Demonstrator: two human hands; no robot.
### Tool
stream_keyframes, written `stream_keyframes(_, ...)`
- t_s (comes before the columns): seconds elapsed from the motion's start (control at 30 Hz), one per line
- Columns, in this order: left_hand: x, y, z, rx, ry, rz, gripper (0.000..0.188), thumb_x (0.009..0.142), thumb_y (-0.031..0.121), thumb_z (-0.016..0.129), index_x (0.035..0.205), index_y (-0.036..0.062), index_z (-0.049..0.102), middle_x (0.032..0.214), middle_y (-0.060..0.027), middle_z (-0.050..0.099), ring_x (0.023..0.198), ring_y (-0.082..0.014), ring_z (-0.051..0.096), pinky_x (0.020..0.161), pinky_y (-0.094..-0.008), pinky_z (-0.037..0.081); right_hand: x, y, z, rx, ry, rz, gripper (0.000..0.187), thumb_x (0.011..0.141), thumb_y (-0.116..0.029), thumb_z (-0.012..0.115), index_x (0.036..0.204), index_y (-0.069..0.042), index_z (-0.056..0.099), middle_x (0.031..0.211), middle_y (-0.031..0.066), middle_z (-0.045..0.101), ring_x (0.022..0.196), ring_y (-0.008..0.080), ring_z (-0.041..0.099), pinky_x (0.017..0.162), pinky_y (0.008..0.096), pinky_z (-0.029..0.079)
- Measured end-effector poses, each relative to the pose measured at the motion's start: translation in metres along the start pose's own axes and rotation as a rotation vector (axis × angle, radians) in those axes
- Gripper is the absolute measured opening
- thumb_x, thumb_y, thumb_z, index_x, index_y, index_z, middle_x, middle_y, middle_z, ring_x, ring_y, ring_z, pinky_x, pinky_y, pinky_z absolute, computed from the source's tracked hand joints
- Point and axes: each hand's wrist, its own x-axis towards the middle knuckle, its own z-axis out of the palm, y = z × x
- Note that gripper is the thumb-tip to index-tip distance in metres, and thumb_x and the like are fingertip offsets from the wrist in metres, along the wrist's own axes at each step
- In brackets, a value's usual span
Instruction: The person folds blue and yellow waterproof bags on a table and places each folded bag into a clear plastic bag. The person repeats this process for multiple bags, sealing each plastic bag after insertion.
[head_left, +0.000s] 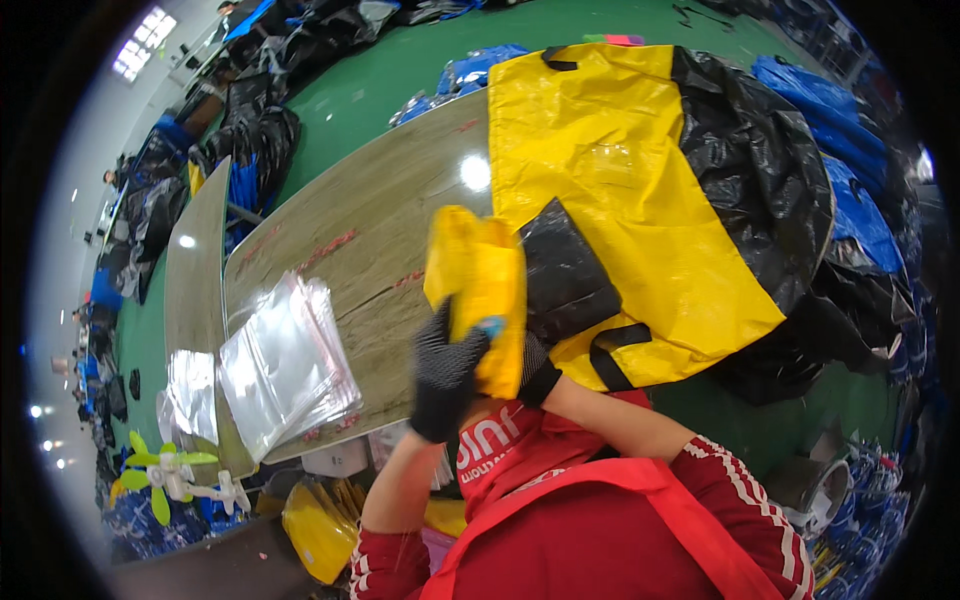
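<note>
Yellow bundle [500,290] in hand, raised over the near middle of the table [360,195], its lower end by the near edge, close against the person's red apron [640,490]. Edges partly blurred, upper end most. Bare tabletop to its left and beyond it, out to the curved far edge; to its right, room is taken up.

Hands in black gloves, close together, one either side of the bundle's lower half. Left hand [447,372] closed on the lower left side, fingers pointing up along it. Right hand [538,373] at the lower right, against the bundle; its fingers are hidden, so cannot tell how far closed.

Bundle's long axis runs away from the person, upper end leaning a little left. Small blue patch on the face.

Just right: black square [570,272], lying over the left margin of the yellow sheet [620,200]. Sheet spread flat, two black straps, black end section [750,170] reaching the table's right end.

Left: clear bags [285,365], stacked at the table's near left corner, well apart from the bundle. Past them a second table [195,270], narrow gap between. Beyond, green floor [380,85]. Near left, a fan [172,472] with green blades.
</note>
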Motion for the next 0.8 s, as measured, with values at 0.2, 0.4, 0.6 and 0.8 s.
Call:
stream_keyframes(0.2,0.056,-0.043,0.054,0.854,-0.299,0.787,0.066,0.081,0.048,0.062,0.13,0.0038,0.055,0.125,-0.0213,0.056,0.113,-0.0399,0.052,0.097,-0.0504,0.038,-0.025,0.029,0.009,0.775,-0.074,0.195,0.064,0.101,-0.04,0.039,0.151,-0.006,0.019,0.154,0.0146,0.025,0.143,0.0294,0.023,0.118,0.0415,0.017)
stream_keyframes(0.4,0.093,-0.048,0.071,1.279,-0.255,0.837,0.083,0.079,0.057,0.061,0.137,-0.0002,0.045,0.154,-0.0183,0.029,0.135,-0.0413,0.032,0.107,-0.0554,0.024,-0.041,0.06,0.021,0.604,-0.391,0.047,0.041,0.093,-0.035,0.049,0.128,-0.012,0.049,0.129,0.0081,0.052,0.12,0.0241,0.046,0.105,0.0384,0.035)
stream_keyframes(0.6,0.1,-0.065,0.076,1.274,-0.268,0.819,0.079,0.082,0.053,0.06,0.139,0.0019,0.04,0.152,-0.0207,0.03,0.135,-0.0424,0.032,0.107,-0.0557,0.025,-0.053,-0.022,-0.084,0.067,-0.363,0.156,0.045,0.087,-0.029,0.056,0.128,-0.01,0.056,0.122,0.0196,0.06,0.112,0.0374,0.057,0.098,0.044,0.045)
stream_keyframes(0.8,0.092,-0.072,0.071,0.7,-0.298,0.617,0.071,0.083,0.034,0.063,0.14,0.001,0.039,0.15,-0.024,0.033,0.135,-0.0457,0.032,0.109,-0.059,0.021,0.003,-0.04,-0.178,-0.353,-0.028,0.16,0.051,0.088,-0.034,0.062,0.129,-0.005,0.054,0.126,0.0148,0.059,0.117,0.0353,0.055,0.1,0.0449,0.041)
